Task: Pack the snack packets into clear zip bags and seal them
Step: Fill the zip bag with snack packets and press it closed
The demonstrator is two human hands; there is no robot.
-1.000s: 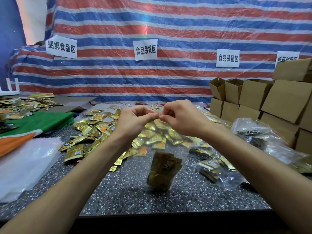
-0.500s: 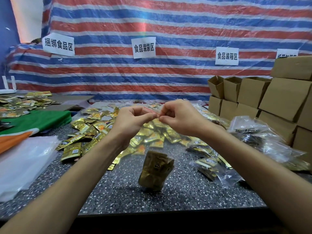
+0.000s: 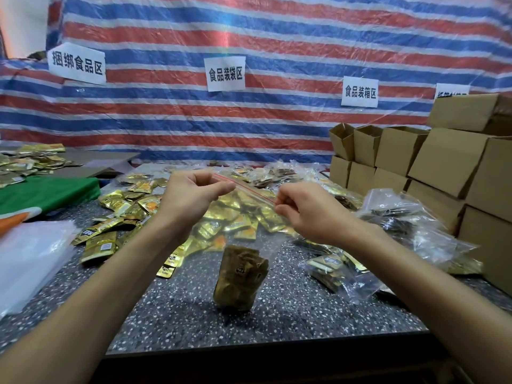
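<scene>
A clear zip bag point(image 3: 266, 239) with a red seal strip along its top hangs above the speckled table point(image 3: 277, 328). Gold snack packets point(image 3: 240, 277) sit bunched in its bottom. My left hand point(image 3: 191, 199) pinches the strip's left end between thumb and fingers. My right hand point(image 3: 307, 210) pinches the strip's right end, lower and nearer to me. Loose gold packets point(image 3: 133, 206) lie in a wide heap on the table behind the bag.
Filled clear bags point(image 3: 410, 231) pile up at the right, before stacked cardboard boxes point(image 3: 448, 167). A stack of empty clear bags point(image 3: 30, 259) lies at the left near a green and orange cloth point(image 3: 47, 192). A striped tarp point(image 3: 249, 120) with paper signs closes the back.
My hands have drawn apart along the red strip: the left stayed near its end, the right slid rightward and down. The bag with its packets still hangs between them.
</scene>
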